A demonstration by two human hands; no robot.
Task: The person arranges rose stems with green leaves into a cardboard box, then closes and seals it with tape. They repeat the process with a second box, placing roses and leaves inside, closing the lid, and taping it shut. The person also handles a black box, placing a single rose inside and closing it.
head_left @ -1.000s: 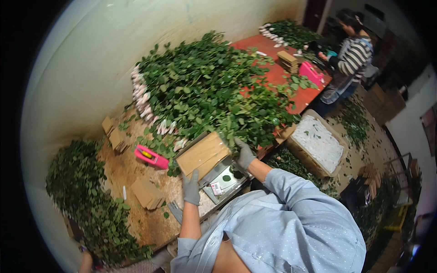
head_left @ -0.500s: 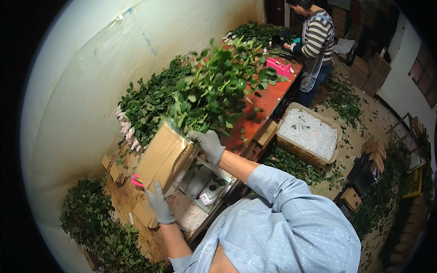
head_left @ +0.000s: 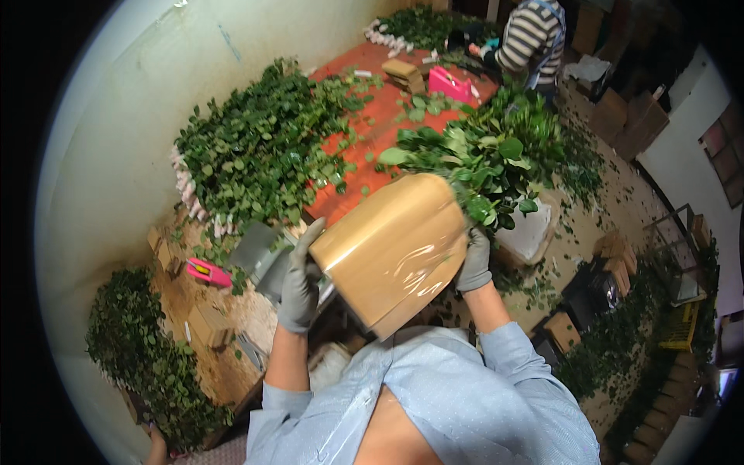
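Note:
Between my two hands is a leafy-stem bundle wrapped in brown card and clear film [head_left: 395, 252], tilted in front of my chest. My left hand [head_left: 299, 280], in a grey glove, is closed on the card's left edge. My right hand [head_left: 475, 262], gloved alike, grips the opposite side, just below where the green leaves [head_left: 504, 159] stick out; some of its fingers are hidden by the bundle. What is inside the card does not show. Behind my left hand a grey metal piece [head_left: 263, 260] stands on the bench.
A big pile of leafy stems [head_left: 256, 147] lies by the wall on the red tabletop [head_left: 364, 174]; another pile [head_left: 143, 349] is at lower left. Pink tools [head_left: 208, 271] and folded cards [head_left: 209, 325] lie about. A striped-sleeved person [head_left: 531, 39] works at the far end. A bin [head_left: 535, 232] stands right.
The bundle has swung from upright at the left to lying across my front, leaves now toward the right. My right hand has moved right and nearer; my view has shifted too.

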